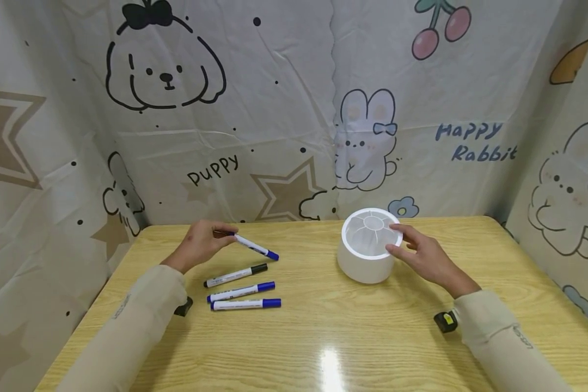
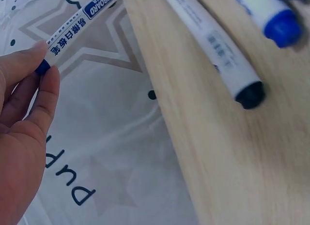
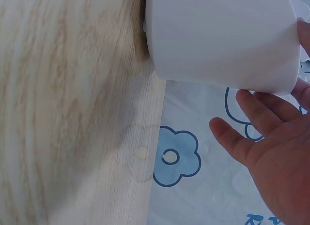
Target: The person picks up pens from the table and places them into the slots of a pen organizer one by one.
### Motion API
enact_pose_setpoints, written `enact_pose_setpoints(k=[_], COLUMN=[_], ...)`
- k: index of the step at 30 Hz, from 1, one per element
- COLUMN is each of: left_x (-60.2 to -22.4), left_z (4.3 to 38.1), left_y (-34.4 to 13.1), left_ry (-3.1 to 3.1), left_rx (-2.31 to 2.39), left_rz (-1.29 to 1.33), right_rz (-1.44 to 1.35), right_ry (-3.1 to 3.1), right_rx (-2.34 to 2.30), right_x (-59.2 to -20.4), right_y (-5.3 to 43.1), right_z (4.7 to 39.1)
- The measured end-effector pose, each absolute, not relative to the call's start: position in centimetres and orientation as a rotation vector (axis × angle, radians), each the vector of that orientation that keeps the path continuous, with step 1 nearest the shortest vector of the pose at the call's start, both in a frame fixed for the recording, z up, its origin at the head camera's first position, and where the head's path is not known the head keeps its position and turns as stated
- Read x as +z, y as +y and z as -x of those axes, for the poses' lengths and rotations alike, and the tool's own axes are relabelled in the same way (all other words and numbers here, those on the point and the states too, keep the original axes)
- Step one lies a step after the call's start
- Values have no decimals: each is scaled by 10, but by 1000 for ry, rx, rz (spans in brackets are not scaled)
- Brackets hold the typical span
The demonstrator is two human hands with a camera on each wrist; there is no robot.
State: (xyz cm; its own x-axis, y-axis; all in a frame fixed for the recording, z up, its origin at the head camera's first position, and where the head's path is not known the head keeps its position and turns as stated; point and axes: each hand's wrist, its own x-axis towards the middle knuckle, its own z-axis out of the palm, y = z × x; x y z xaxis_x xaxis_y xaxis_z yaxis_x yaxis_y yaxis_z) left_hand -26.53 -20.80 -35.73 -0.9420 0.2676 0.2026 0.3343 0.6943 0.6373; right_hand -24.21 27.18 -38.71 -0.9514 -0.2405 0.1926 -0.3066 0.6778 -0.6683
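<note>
My left hand point(image 1: 199, 243) pinches a whiteboard marker point(image 1: 252, 246) by its blue rear end, between thumb and fingertips. The marker has a white barrel and a blue cap pointing right and down. In the left wrist view, blue print shows along this marker point(image 2: 72, 36). Just in front lie a black-capped marker point(image 1: 235, 275) and two blue-capped markers, a middle one point(image 1: 240, 292) and a front one point(image 1: 245, 304). At the right, my right hand point(image 1: 428, 258) holds the rim of a round white pen holder point(image 1: 366, 269), thumb and finger on its right edge. In the right wrist view, the little finger extends off its wall.
The pen holder stands near the far edge of the wood-grain table point(image 1: 318, 326); dividers part its inside around a central ring. A printed cloth curtain point(image 1: 284, 81) hangs behind the table and along both sides.
</note>
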Motion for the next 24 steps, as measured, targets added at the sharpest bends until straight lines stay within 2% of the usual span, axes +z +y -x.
enact_pose_setpoints(k=[9, 24], left_x=[-341, -324], left_z=[272, 281], left_y=[-194, -167], left_ry=[-2777, -2626], left_rx=[-1160, -1241], left_rz=[431, 526], right_rz=[-448, -447], right_ry=[-2800, -2798], right_rx=[1151, 1144], right_x=[-387, -387], right_y=[271, 272], right_z=[243, 242])
